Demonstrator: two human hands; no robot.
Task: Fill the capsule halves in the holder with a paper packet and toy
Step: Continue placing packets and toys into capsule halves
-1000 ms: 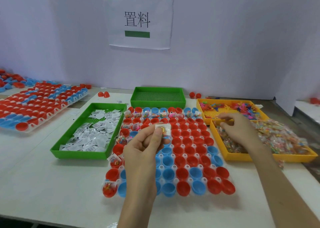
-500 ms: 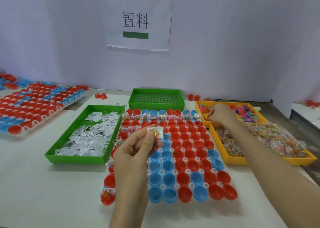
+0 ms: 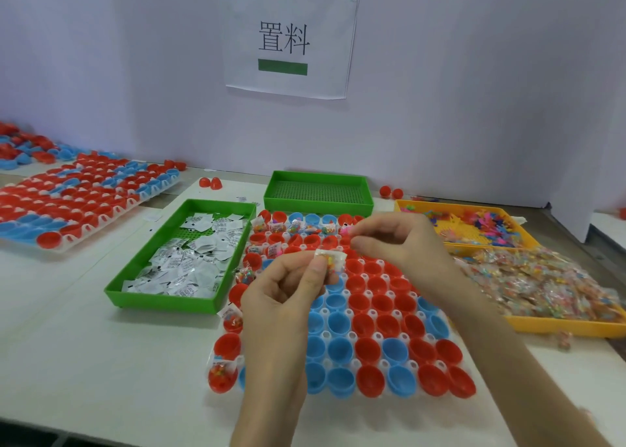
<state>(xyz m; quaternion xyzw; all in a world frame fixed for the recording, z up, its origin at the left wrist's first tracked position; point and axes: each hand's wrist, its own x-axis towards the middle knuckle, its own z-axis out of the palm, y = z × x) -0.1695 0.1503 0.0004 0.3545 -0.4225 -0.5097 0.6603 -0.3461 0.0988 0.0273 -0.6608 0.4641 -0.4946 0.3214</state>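
The paper packet [image 3: 339,259] and a small bagged toy [image 3: 328,262] pressed against it are up in the air, pinched between the thumb and curled fingers of the left hand [image 3: 284,297], just above the middle of the holder [image 3: 352,335]. The right hand [image 3: 403,243] hovers just right of and beyond them, fingers curled and fingertips drawn together; a blurred scrap of pink shows at those tips, and I cannot tell whether it is gripped or lies in a cup beneath. Below, the red and blue capsule halves [image 3: 369,349] stand open side up; those in the far row and down the left column already carry a packet and toy, while most of the middle and near ones hold nothing yet. So the step in hand looks like pairing one set of contents before dropping it in, with much of the holder left to do. The next move likely calls for lowering the pair into an unfilled half and releasing it so both pieces settle inside, not across the rim. To the left sits a green tray [image 3: 162,300] of loose packets, at the far side a second green tray [image 3: 318,206], and to the right two yellow trays [image 3: 559,328] of toys.
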